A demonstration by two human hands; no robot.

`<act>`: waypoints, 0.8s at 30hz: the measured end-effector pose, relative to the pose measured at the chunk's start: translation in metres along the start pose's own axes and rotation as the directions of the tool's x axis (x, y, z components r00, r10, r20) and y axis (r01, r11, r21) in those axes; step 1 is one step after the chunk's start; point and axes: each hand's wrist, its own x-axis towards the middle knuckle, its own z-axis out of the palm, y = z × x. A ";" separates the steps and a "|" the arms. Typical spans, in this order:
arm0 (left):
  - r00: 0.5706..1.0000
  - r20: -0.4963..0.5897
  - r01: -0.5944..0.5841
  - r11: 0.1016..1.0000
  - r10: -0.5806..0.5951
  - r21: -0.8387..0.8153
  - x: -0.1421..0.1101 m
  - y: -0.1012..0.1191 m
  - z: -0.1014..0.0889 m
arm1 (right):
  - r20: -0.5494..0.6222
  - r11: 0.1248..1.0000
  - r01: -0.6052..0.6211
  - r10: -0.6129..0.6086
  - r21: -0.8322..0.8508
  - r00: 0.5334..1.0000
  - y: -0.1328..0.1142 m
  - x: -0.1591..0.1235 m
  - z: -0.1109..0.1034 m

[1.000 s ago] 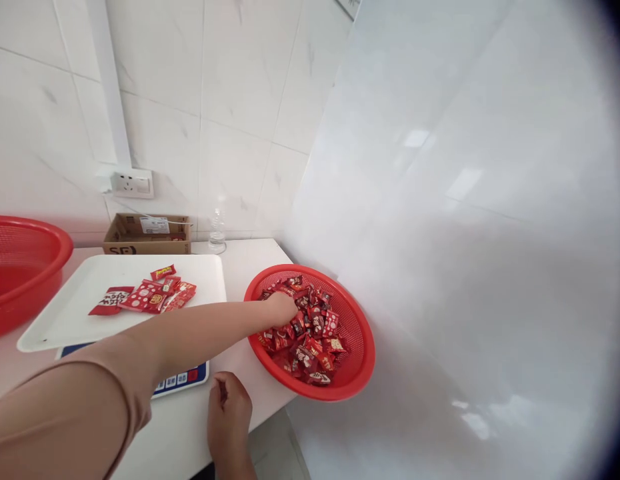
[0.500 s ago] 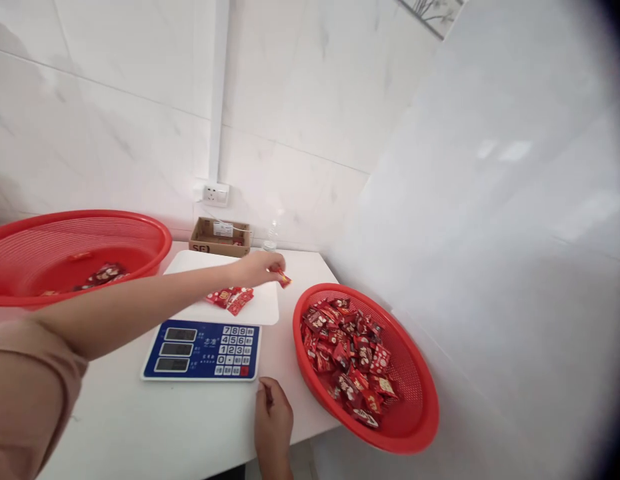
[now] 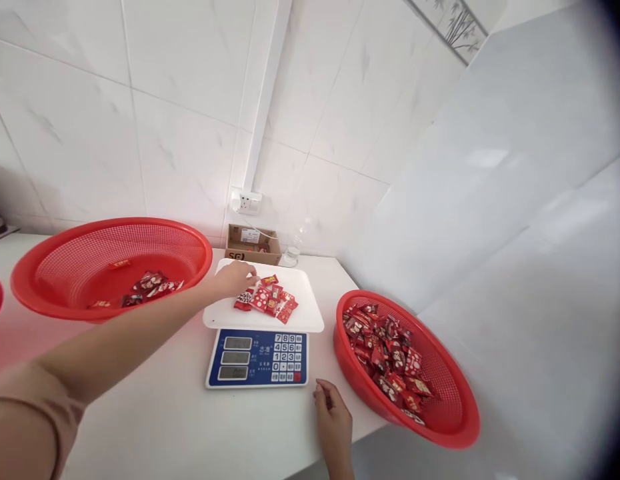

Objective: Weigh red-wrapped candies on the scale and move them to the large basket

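Note:
My left hand (image 3: 236, 279) reaches over the left part of the scale's white pan (image 3: 310, 320), fingers half curled and slightly apart, with no packet visible in them. Just beside its fingertips lies a small heap of red snack packets (image 3: 271, 300). One small red packet with yellow lettering (image 3: 270, 280) lies at the heap's back edge. My right hand (image 3: 334, 423) rests loosely closed at the table's front edge, between the scale's blue keypad panel (image 3: 260, 359) and the right red basket (image 3: 455, 400). Nothing shows in its fingers.
Many red and brown packets (image 3: 385, 353) fill the right basket, which tilts over the table edge. A second red basket (image 3: 45, 273) at the left holds several packets. Behind the scale stand a cardboard box (image 3: 235, 253) and a clear plastic bottle (image 3: 295, 250) near the wall.
My left hand has moved back left from beyond the pan's right side, and the packet it pinched is out of its fingers. The view has shifted left; my right hand stays closed.

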 end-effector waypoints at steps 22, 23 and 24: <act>1.000 -0.007 -0.006 0.961 0.004 -0.277 -0.114 -0.051 -0.008 | -0.151 0.985 -0.113 0.092 -0.133 0.984 -0.020 -0.001 0.007; 1.000 0.007 -0.013 0.968 0.016 -0.252 -0.105 -0.048 -0.007 | -0.145 0.986 -0.109 0.090 -0.130 0.985 -0.020 -0.001 0.007; 1.000 0.019 -0.020 0.974 0.025 -0.226 -0.095 -0.046 -0.005 | -0.138 0.986 -0.104 0.086 -0.128 0.987 -0.019 -0.001 0.007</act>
